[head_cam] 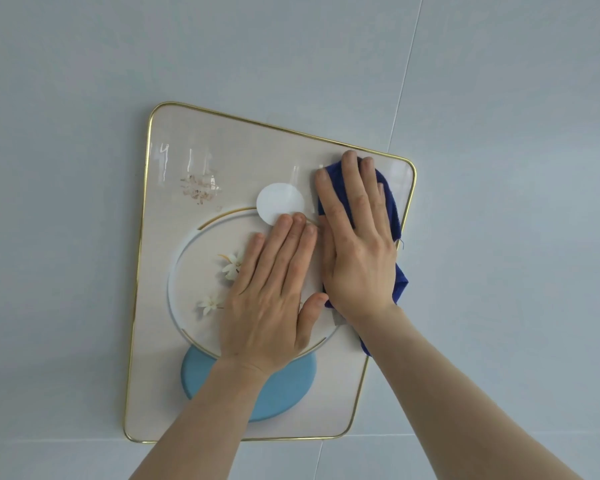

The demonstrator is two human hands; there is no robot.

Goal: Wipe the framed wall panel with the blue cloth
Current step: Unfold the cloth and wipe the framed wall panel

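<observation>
The framed wall panel (194, 161) hangs on a pale wall, glossy cream with a thin gold frame, a printed ring, white flowers, a white disc and a light blue disc. My right hand (355, 244) lies flat on the dark blue cloth (390, 202), pressing it against the panel's upper right part near the frame. Most of the cloth is hidden under the hand; its edges show above the fingers and below the wrist. My left hand (274, 289) rests flat on the panel's middle, fingers together, holding nothing.
Pale grey-blue wall tiles (499, 98) surround the panel, with thin seams running up at the right and across below the frame. A brownish smudge-like mark (198, 188) sits in the panel's upper left.
</observation>
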